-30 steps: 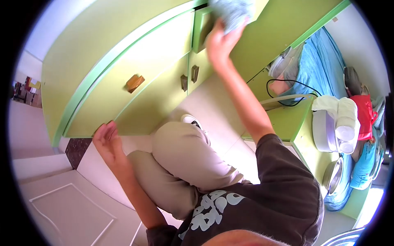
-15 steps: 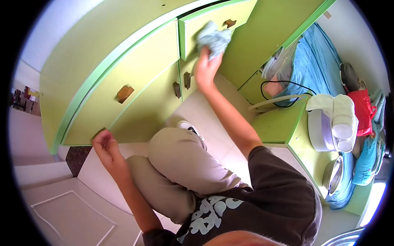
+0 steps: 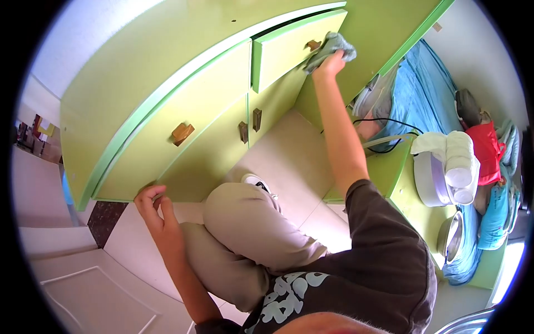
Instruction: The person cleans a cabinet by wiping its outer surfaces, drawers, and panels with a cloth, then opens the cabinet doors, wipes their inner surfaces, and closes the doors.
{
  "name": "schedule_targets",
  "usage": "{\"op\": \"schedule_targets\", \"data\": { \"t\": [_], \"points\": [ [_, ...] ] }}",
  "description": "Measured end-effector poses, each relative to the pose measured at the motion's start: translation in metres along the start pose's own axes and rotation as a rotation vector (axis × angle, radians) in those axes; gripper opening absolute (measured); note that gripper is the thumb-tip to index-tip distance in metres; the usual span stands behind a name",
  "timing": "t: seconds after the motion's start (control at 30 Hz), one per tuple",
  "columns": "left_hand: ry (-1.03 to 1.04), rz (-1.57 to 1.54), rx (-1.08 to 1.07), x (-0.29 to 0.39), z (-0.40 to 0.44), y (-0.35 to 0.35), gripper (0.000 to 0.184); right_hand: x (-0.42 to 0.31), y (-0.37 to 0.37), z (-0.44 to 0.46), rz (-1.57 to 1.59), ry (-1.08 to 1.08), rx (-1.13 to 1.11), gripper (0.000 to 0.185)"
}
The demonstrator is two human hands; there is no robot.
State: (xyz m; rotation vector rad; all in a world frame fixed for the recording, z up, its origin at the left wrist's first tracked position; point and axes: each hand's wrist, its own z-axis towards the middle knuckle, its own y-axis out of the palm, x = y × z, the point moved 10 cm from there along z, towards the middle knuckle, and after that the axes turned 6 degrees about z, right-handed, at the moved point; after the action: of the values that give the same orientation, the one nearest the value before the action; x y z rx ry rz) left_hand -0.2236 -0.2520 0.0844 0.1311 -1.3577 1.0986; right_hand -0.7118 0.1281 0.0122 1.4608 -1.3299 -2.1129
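My right hand (image 3: 331, 65) is closed on a crumpled grey-blue cloth (image 3: 340, 45). It presses the cloth against the right end of a yellow-green drawer front (image 3: 278, 58), just beside a wooden knob (image 3: 313, 45). That drawer sits slightly pulled out, with a dark gap along its top. My left hand (image 3: 158, 211), fingers loosely bent and apart, holds nothing. It hovers by the lower left corner of the cabinet, close to a mostly hidden handle. Another wooden knob (image 3: 182, 134) is on the wide drawer front (image 3: 211, 100) above it.
Two dark handles (image 3: 250, 125) stick out from the lower doors. At right, a green stand (image 3: 414, 214) carries white rolls (image 3: 459, 161) and a metal bowl (image 3: 451, 236). A black cable (image 3: 384, 119), blue fabric (image 3: 425, 89) and a red bag (image 3: 485, 153) are nearby. My bent knees are close to the cabinet.
My right hand has moved the cloth rightward along the drawer front, past the knob to its right end. My left hand stays low by the cabinet's corner. The view has shifted slightly.
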Motion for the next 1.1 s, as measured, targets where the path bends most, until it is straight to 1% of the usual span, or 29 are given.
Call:
{"op": "schedule_targets", "data": {
  "t": [0.03,0.1,0.13,0.2,0.23,0.3,0.33,0.4,0.47,0.5,0.53,0.6,0.67,0.7,0.73,0.83,0.9,0.97,1.07,1.1],
  "points": [
    [0.003,0.008,-0.017,0.001,0.000,0.000,0.019,-0.008,0.005,0.015,-0.034,-0.036,0.026,0.037],
    [0.005,0.016,-0.029,-0.001,0.001,0.001,0.018,-0.029,0.025,0.050,-0.149,-0.221,-0.025,0.036],
    [0.011,0.008,-0.029,-0.002,0.001,0.000,0.018,-0.038,0.033,0.047,-0.153,-0.219,-0.025,0.036],
    [0.017,-0.002,-0.032,-0.001,0.002,-0.001,0.017,-0.056,0.058,0.043,-0.338,-0.176,-0.053,0.036],
    [0.009,0.011,-0.011,0.000,0.002,-0.003,0.017,-0.059,0.059,0.044,-0.341,-0.182,-0.059,0.036],
    [0.002,0.010,0.013,0.001,0.002,-0.003,0.016,-0.074,0.086,0.036,-0.350,-0.304,-0.303,0.031],
    [0.013,0.016,0.032,0.000,0.002,-0.004,0.016,-0.083,0.090,0.023,-0.352,-0.312,-0.309,0.031],
    [0.019,0.024,0.037,-0.002,0.001,-0.002,0.015,-0.106,0.123,-0.051,-0.425,-0.483,-0.673,0.022],
    [0.019,0.001,0.071,-0.003,0.001,-0.004,0.014,-0.114,0.127,-0.100,-0.435,-0.649,-0.896,0.017],
    [0.023,-0.002,0.064,-0.003,0.002,-0.002,0.014,-0.104,0.114,-0.094,-0.538,-0.690,-0.881,0.017],
    [0.028,-0.059,0.084,-0.003,0.002,-0.004,0.014,-0.106,0.109,-0.100,-0.475,-0.639,-0.846,0.018],
    [0.030,-0.116,0.110,-0.005,0.002,-0.006,0.014,-0.099,0.100,-0.079,-0.523,-0.726,-0.743,0.020],
    [0.075,-0.089,0.108,-0.004,0.002,-0.007,0.014,-0.099,0.099,-0.059,-0.487,-0.643,-0.617,0.022],
    [0.074,-0.088,0.114,-0.004,0.002,-0.008,0.014,-0.089,0.091,-0.027,-0.469,-0.612,-0.507,0.026],
    [0.070,-0.087,0.113,-0.005,0.002,-0.007,0.014,-0.080,0.086,0.003,-0.454,-0.585,-0.454,0.031],
    [0.064,-0.076,0.112,-0.006,0.002,-0.007,0.012,-0.075,0.077,0.042,-0.503,-0.581,-0.490,0.032],
    [0.069,-0.073,0.130,-0.006,0.002,-0.008,0.011,-0.049,0.065,0.061,-0.416,-0.305,-0.510,0.035],
    [0.060,-0.120,0.127,-0.008,0.003,-0.007,0.011,-0.034,0.048,0.045,-0.454,-0.207,-0.479,0.037],
    [0.057,-0.117,0.161,-0.008,0.003,-0.008,0.010,-0.001,0.013,0.024,-0.294,0.019,-0.358,0.045],
    [0.065,-0.118,0.163,-0.009,0.002,-0.007,0.010,0.004,0.010,0.008,-0.240,0.092,-0.365,0.042]
  ]
}}
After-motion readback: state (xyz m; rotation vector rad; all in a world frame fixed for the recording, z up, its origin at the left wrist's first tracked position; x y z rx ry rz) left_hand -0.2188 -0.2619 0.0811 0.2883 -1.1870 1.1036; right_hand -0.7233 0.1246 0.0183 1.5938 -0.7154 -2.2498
